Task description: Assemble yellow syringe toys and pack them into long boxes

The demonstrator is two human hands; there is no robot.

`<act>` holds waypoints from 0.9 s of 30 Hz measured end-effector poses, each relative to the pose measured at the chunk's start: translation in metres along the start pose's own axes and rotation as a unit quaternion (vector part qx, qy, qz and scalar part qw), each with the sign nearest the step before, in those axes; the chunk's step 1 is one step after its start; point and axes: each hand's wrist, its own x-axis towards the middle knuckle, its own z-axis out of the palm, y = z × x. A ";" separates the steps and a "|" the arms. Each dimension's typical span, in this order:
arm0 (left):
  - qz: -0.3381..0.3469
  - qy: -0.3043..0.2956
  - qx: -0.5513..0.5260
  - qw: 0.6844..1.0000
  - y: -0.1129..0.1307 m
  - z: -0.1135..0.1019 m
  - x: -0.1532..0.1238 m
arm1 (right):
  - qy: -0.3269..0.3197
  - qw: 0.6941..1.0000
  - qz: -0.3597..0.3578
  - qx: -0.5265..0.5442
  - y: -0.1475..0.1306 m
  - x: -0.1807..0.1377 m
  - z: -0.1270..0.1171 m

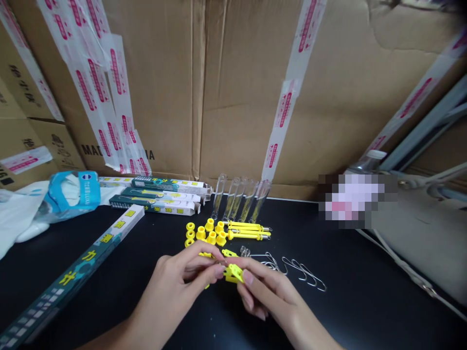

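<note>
Between the thumb and fingers of my right hand (pixel 272 287) is a small flat yellow plastic piece with holes (pixel 236 272). My left hand (pixel 180 279) pinches at its left end, fingertips closed on something thin and too small to make out. Just beyond my hands lie another yellow plastic piece (pixel 229 253), yellow flanged caps (pixel 211 237) and yellow rings (pixel 190 234). Yellow rods with metal springs (pixel 249 235) are laid side by side behind them. Metal hooks (pixel 304 273) and small springs (pixel 245 251) rest to the right, near my right fingers.
Several clear tubes (pixel 234 201) stand before the large cardboard box (pixel 248 97). Narrow printed boxes (pixel 156 201) are stacked at back left; a long printed box (pixel 80 267) lies left. A blue-and-white plastic package (pixel 75 192), a bottle (pixel 372 158) and a beige bag (pixel 419 233) flank the black table (pixel 120 253).
</note>
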 end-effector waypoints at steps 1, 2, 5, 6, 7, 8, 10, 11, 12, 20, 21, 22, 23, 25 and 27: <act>0.001 0.006 0.006 1.000 -0.001 0.000 0.000 | -0.008 1.000 -0.001 0.003 -0.001 -0.001 0.000; 0.004 0.012 0.010 1.000 -0.002 0.000 0.000 | -0.014 1.000 -0.001 0.005 -0.001 -0.002 0.000; 0.024 0.045 0.024 0.998 -0.005 -0.001 0.001 | -0.030 1.000 0.008 0.007 -0.003 -0.006 -0.001; 0.031 0.056 0.030 0.997 -0.005 -0.001 0.002 | -0.033 0.999 0.010 0.006 -0.004 -0.008 -0.001; 0.039 0.066 0.035 0.996 -0.005 -0.001 0.002 | -0.036 0.999 0.010 0.005 -0.004 -0.009 -0.001; 0.047 0.073 0.041 0.995 -0.005 -0.001 0.001 | -0.040 0.999 0.009 0.003 -0.003 -0.009 -0.001; 0.059 0.080 0.055 0.993 -0.005 -0.001 0.000 | -0.052 0.999 0.000 0.008 -0.002 -0.009 -0.002; 0.064 0.082 0.063 0.993 -0.005 0.000 -0.001 | -0.057 0.998 -0.005 0.012 -0.001 -0.009 -0.003; 0.069 0.082 0.071 0.992 -0.005 0.000 -0.002 | -0.063 0.998 -0.011 0.016 0.001 -0.008 -0.003; 0.060 0.056 0.078 0.994 -0.006 0.001 -0.003 | -0.072 0.997 -0.019 -0.025 -0.001 -0.009 -0.003; 0.047 0.045 0.069 0.995 -0.005 0.001 -0.002 | -0.065 0.997 -0.011 -0.041 -0.003 -0.009 -0.001; 0.035 0.038 0.060 0.997 -0.004 0.001 -0.002 | -0.058 0.997 -0.003 -0.058 -0.005 -0.010 0.000; 0.024 0.035 0.051 0.998 -0.003 0.000 -0.001 | -0.052 0.996 0.002 -0.075 -0.006 -0.009 0.000; 0.000 0.035 0.033 0.999 -0.001 0.000 0.001 | -0.042 0.994 0.000 -0.099 -0.006 -0.008 0.001; -0.019 0.034 0.012 0.999 0.002 0.000 0.002 | -0.028 0.992 -0.004 -0.119 -0.005 -0.006 0.002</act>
